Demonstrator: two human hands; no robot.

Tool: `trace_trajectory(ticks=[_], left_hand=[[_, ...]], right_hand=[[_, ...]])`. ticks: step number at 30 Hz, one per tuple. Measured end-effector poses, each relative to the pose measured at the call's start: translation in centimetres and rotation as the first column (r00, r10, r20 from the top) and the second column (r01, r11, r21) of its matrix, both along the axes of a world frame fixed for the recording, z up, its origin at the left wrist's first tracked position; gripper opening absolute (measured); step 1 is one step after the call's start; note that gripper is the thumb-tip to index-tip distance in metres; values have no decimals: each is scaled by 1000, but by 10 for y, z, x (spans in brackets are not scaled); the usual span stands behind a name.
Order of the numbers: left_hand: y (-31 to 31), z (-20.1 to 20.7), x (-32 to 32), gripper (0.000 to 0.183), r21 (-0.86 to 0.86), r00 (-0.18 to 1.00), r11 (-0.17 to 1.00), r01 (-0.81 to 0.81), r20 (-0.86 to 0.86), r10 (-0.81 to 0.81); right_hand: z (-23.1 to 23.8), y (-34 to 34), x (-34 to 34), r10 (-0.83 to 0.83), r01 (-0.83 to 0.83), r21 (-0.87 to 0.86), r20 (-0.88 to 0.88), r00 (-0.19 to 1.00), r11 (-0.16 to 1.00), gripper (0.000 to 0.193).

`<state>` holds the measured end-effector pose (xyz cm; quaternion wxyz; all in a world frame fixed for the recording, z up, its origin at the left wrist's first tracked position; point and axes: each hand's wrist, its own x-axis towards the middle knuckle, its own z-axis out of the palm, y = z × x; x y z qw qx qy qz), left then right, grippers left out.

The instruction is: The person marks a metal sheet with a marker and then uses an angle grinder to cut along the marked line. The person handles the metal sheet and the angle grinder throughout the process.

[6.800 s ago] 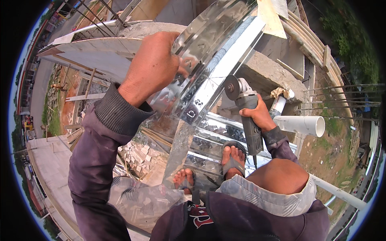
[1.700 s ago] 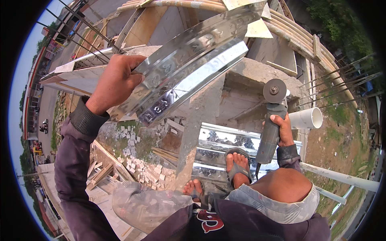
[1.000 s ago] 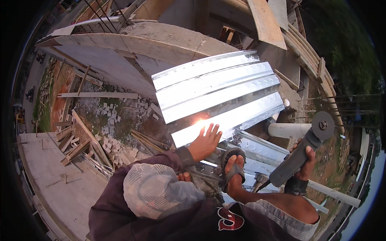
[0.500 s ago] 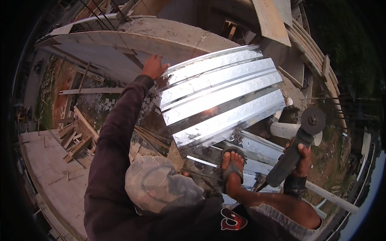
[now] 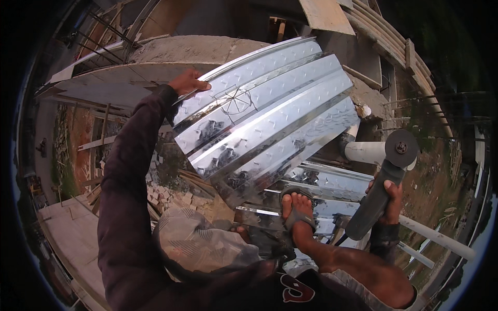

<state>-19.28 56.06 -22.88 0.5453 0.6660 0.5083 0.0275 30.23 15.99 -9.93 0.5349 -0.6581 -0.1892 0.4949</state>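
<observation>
My left hand (image 5: 190, 83) is closed on the upper left edge of a shiny corrugated metal sheet (image 5: 270, 98), thumb on top. A dark circle with lines crossing it is drawn on the sheet near that hand. The sheet slants up to the right and lies partly over more ribbed metal sheets (image 5: 332, 179). At the right, my right hand (image 5: 392, 205) is wrapped round the dark body of an angle grinder (image 5: 374, 202). Its round cutting disc (image 5: 401, 148) points up, apart from the sheet. Whether the disc spins cannot be told.
My sandalled foot (image 5: 300, 212) stands on the lower metal sheets. A white pipe (image 5: 363, 152) lies beside the grinder. A concrete ledge (image 5: 192, 49) runs behind the sheet, with wooden boards (image 5: 329, 15) beyond. Far below at the left are scrap wood and rubble (image 5: 174, 199).
My left hand has moved left and slightly down, and the metal sheet has shifted left with it. Its glare has faded, showing the drawn circle. The grinder stays nearly in place.
</observation>
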Motion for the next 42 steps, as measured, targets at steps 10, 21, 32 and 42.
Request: trace_trajectory(ticks=[10, 21, 32, 42], left_hand=[[-66, 194, 49, 36, 566, 994, 820, 81, 17, -109], [-109, 218, 48, 26, 881, 978, 438, 179, -206, 16], [-125, 218, 56, 31, 822, 943, 536, 193, -307, 130], [-113, 205, 51, 37, 856, 920, 468, 218, -340, 193]], right_hand=[[3, 16, -14, 26, -28, 126, 16, 1000, 992, 55], [7, 58, -36, 173, -156, 263, -42, 984, 952, 56], [-5, 118, -78, 288, -75, 455, -421, 860, 887, 58], [1, 145, -94, 405, -131, 502, -487, 774, 855, 56]])
